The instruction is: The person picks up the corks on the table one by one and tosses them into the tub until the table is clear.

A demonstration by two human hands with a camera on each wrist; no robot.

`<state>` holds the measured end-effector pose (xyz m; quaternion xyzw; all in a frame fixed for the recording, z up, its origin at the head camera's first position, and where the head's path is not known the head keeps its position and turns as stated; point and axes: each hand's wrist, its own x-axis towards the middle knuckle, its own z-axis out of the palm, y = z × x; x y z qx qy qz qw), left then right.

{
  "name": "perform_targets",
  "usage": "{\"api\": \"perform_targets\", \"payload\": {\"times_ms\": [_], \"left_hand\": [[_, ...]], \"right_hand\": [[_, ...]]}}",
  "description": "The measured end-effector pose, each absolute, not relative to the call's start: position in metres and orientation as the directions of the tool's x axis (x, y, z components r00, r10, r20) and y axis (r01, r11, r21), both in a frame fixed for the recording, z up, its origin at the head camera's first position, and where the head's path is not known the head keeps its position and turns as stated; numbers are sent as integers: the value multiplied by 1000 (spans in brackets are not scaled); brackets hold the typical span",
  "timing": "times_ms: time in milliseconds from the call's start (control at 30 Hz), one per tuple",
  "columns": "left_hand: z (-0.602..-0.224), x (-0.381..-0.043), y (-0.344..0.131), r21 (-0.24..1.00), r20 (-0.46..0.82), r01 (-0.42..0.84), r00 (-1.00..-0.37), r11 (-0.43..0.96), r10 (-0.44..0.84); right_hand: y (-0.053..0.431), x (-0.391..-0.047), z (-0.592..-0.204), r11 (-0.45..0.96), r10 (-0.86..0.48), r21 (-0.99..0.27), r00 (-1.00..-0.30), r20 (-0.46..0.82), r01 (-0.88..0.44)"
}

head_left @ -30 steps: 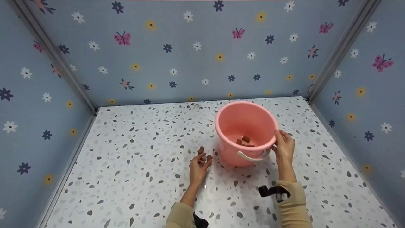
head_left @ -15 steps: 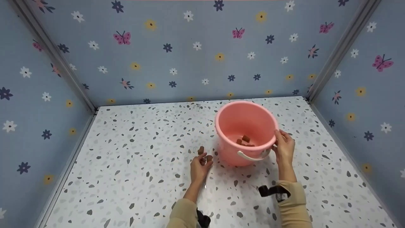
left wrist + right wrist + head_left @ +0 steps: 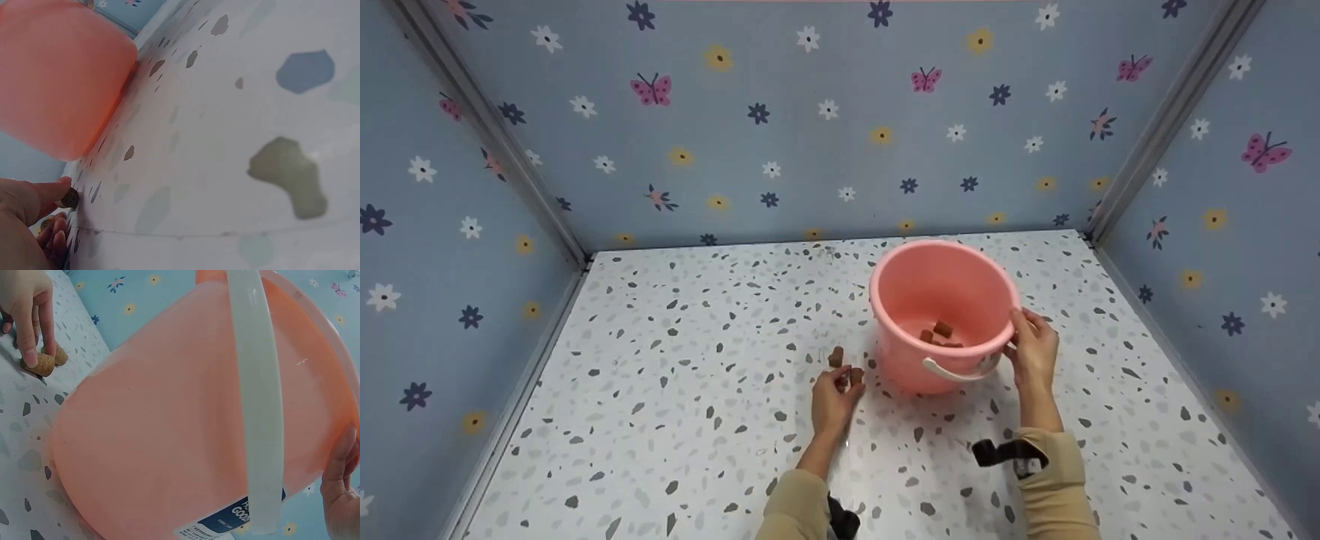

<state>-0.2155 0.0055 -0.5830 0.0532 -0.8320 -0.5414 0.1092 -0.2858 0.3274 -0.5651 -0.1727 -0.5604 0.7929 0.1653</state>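
Observation:
My left hand [image 3: 834, 401] is low over the speckled tabletop, left of a pink bucket [image 3: 911, 367]. Its thumb and fingers pinch a brown cork [image 3: 39, 364], also visible in the left wrist view beside the thumb. Just beyond the fingertips lies a second cork [image 3: 836, 356] on the table. My right hand [image 3: 1035, 349] grips the bucket's rim on the right side, thumb at the lip and other fingers partly hidden behind it. Several corks [image 3: 943, 328] rest on the bucket's bottom.
A white handle [image 3: 960, 375] hangs down the bucket's near side, over a blue and white label [image 3: 219, 520]. Blue flowered panels [image 3: 825, 150] enclose the white speckled tabletop [image 3: 675, 390] at the back and both sides.
My left hand has shifted slightly forward and right, its fingers drawing closer about the cork, which has turned a little. The right hand and bucket stay put.

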Motion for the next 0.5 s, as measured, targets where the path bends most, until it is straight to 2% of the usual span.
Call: {"api": "perform_targets", "payload": {"times_ms": [100,333,400,500], "left_hand": [[-583,-215,6,913,126,31,-970,408,-210],[-584,-216,6,914,133,36,-968,404,-213],[-584,-216,7,917,126,29,-967,399,-221],[-585,-215,7,921,119,22,-966,389,-228]], "right_hand": [[333,-295,-580,-298,467,-951,-882,-68,-84],[310,-268,-530,-367,433,-930,-891,-133,-39],[311,-270,-533,-345,447,-938,-883,-143,-22],[323,-286,-562,-313,473,-949,-873,-119,-40]]}}
